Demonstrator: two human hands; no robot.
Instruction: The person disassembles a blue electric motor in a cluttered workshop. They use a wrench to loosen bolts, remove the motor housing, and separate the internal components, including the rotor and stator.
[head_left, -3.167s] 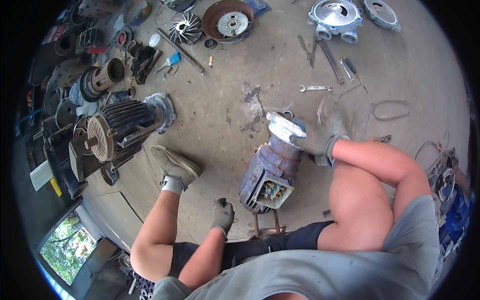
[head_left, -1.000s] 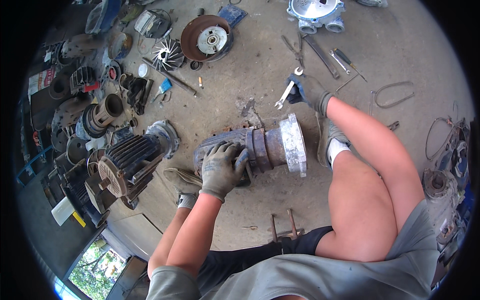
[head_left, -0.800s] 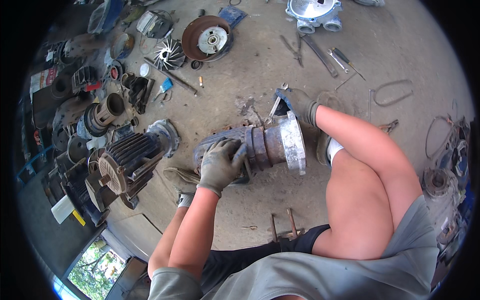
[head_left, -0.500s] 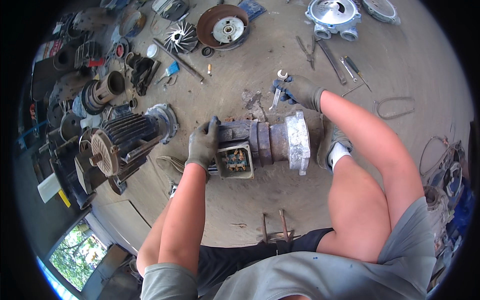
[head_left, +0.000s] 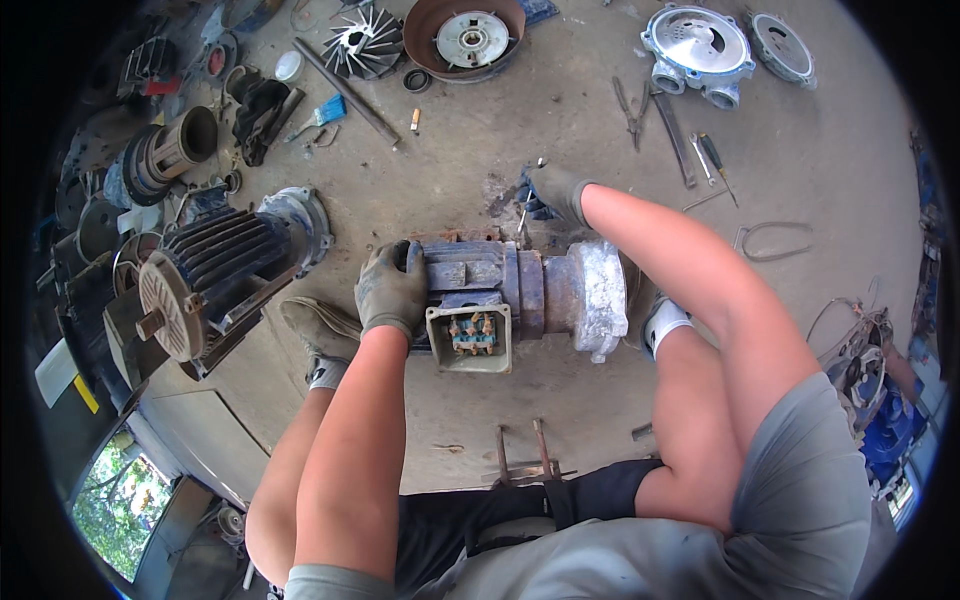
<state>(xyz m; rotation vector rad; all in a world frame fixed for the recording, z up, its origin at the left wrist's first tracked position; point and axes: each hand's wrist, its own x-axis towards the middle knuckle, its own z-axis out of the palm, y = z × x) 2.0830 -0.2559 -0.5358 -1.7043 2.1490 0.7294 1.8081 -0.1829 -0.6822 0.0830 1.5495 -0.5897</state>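
Observation:
An electric motor (head_left: 462, 268) lies on its side on the floor between my feet, with a silvery flange (head_left: 603, 300) at its right end. Its open square terminal box (head_left: 473, 365) faces me and shows brassy terminals on a blue-green block. My left hand (head_left: 388, 290), in a grey-green glove, grips the motor's left end. Just beyond the motor, my gloved right hand (head_left: 553, 192) holds a spanner (head_left: 525, 217), now seen nearly edge-on. Its lower end is close to the motor's far side; whether it touches is unclear.
A second finned motor (head_left: 215, 255) stands at the left. Further off lie a steel bar (head_left: 345, 92), a blue brush (head_left: 325, 113), a rusty round housing (head_left: 410, 40) and pliers (head_left: 632, 110). Another spanner (head_left: 701, 158) and a screwdriver (head_left: 716, 165) are at the right.
My right hand has moved left and slightly down, turning the spanner edge-on beside the motor's far side. My left hand keeps its place on the motor's end. The whole view has shifted slightly.

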